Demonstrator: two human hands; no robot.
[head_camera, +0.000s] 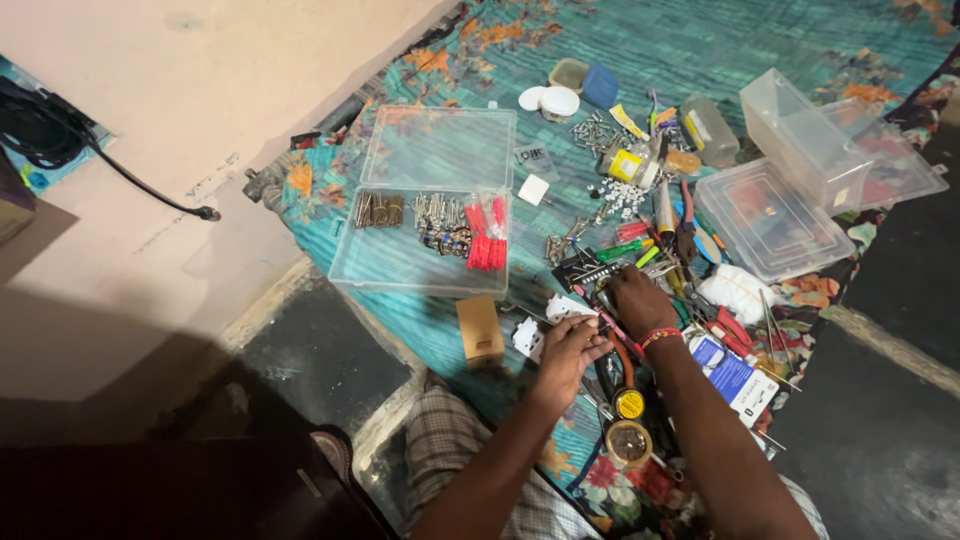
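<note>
Tools (640, 255) lie heaped on the patterned mat (700, 40); I see my right hand (638, 300) curled into them, left hand (568, 345) closed by a white socket (530, 338); contents unclear.

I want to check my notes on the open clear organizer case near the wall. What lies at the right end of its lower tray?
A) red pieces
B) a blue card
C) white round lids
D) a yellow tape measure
A: the red pieces lie at the right end of the lower tray of the clear organizer case, next to a row of metal screws; none of the other things is inside the case.
</note>
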